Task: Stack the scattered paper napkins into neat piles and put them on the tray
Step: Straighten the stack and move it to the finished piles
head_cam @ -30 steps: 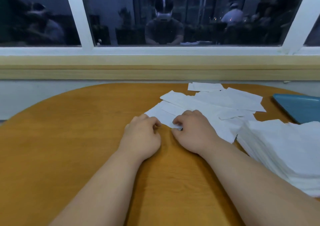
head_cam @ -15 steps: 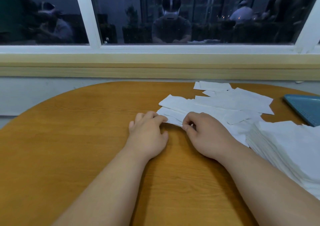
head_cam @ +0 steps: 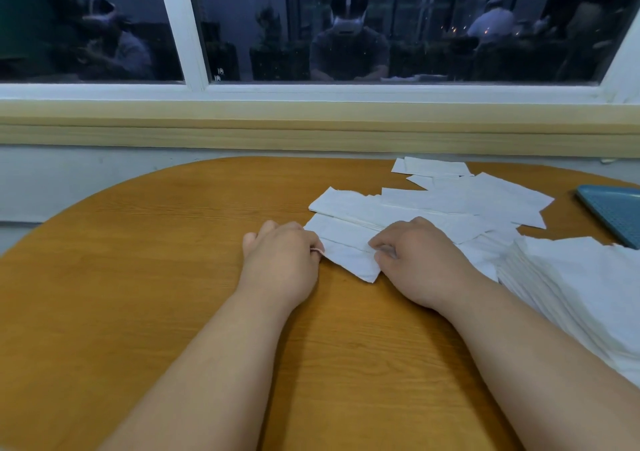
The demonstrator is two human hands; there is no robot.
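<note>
the left hand (head_cam: 280, 260) and the right hand (head_cam: 419, 263), fingers curled, each pinch one end of a folded white paper napkin (head_cam: 346, 248) lying on the rounded orange-brown wooden worktop (head_cam: 156, 277). loose white napkins (head_cam: 467, 201) lie overlapping just behind it. a thick white napkin stack (head_cam: 581, 288) sits to the right, near the blue plastic tray (head_cam: 616, 211).

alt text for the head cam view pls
A left hand and a right hand each pinch an end of one white napkin on a wooden table. Loose napkins lie scattered behind it, a thick napkin stack sits to the right, and a blue tray shows at the right edge.
</note>
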